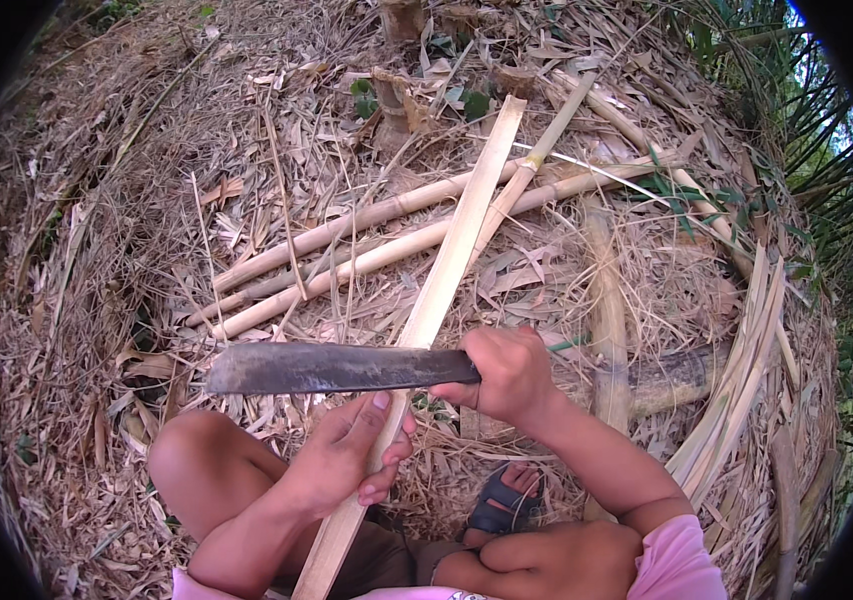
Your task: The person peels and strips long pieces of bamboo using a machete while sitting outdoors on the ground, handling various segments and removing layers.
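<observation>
Nearest, a pink sleeve point(682, 560) covers the person's right upper arm, and a dark strapped sandal point(507, 500) shows between the bent knees. The left hand point(347, 455) is wrapped around a long, flat, pale split-bamboo strip point(447, 270), fingers curled over its smooth face, thumb pointing up along it. The strip runs slantwise from the lap up and away to the right. Just above, the right hand point(509, 375) is clenched on the handle of a broad, dull grey steel chopping blade point(332, 368), which lies level across the strip, tip to the left. Farther off, several round, tan bamboo poles point(347, 228) lie on a ground of dry, papery leaves and straw point(127, 230). A bundle of thin pale slats point(737, 380) curves along the right.
</observation>
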`<state>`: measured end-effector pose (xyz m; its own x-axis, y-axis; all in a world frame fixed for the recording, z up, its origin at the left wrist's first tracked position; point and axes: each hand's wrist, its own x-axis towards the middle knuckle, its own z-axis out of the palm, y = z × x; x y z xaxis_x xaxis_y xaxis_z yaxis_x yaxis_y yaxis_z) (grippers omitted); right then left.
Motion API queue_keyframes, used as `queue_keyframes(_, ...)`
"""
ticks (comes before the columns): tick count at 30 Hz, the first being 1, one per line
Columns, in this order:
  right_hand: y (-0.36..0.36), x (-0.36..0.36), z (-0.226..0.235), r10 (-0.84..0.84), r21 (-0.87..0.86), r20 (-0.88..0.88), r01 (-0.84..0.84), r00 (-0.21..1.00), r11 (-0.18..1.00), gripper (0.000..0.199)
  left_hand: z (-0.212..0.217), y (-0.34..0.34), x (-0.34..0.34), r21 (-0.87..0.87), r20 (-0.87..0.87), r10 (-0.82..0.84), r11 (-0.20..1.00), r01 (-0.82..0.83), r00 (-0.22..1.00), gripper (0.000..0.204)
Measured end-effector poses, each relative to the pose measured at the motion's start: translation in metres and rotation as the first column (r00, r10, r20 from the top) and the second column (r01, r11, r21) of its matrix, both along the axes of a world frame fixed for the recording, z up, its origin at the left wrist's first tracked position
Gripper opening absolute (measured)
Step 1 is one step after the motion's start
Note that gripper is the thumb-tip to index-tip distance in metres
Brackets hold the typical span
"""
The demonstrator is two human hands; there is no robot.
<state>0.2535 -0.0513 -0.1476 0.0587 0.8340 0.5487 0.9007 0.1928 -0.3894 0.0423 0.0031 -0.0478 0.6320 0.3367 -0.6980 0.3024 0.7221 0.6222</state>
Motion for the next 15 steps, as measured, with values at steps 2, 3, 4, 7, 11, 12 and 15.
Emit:
queue_keyframes(2, 0.002, 0.007, -0.001, -0.022, 0.051, 0.084, 0.018, 0.996, 0.999, 0.062, -0.001, -0.001, 0.001, -0.006, -0.006, -0.003, 1.0, 0.003, 1.0, 0.041)
queue_keyframes(3, 0.002, 0.01, -0.002, -0.033, 0.07, 0.109, 0.025, 0.994, 0.997, 0.062, -0.001, -0.001, 0.001, -0.006, -0.004, -0.004, 1.0, 0.004, 1.0, 0.041)
queue_keyframes(4, 0.003, 0.012, -0.005, -0.045, 0.09, 0.13, 0.033, 0.99, 0.995, 0.062, -0.002, -0.001, 0.0, -0.005, -0.004, -0.006, 1.0, 0.006, 1.0, 0.041)
queue_keyframes(7, 0.004, 0.016, -0.015, -0.06, 0.118, 0.108, 0.047, 0.992, 0.992, 0.062, -0.004, -0.001, 0.001, 0.002, -0.019, -0.012, 1.0, 0.012, 1.0, 0.041)
queue_keyframes(11, 0.0, 0.037, -0.015, -0.099, 0.052, 0.215, 0.09, 0.972, 0.995, 0.064, -0.009, -0.003, -0.002, 0.016, -0.043, -0.004, 1.0, 0.005, 0.999, 0.041)
queue_keyframes(12, -0.002, 0.039, -0.017, -0.101, 0.041, 0.225, 0.094, 0.969, 0.995, 0.063, -0.008, -0.003, -0.001, 0.015, -0.054, -0.008, 1.0, 0.009, 0.999, 0.04)
queue_keyframes(15, -0.005, 0.048, -0.015, -0.107, 0.043, 0.28, 0.099, 0.954, 0.994, 0.063, -0.007, -0.006, 0.0, -0.011, -0.07, -0.006, 1.0, 0.005, 0.998, 0.04)
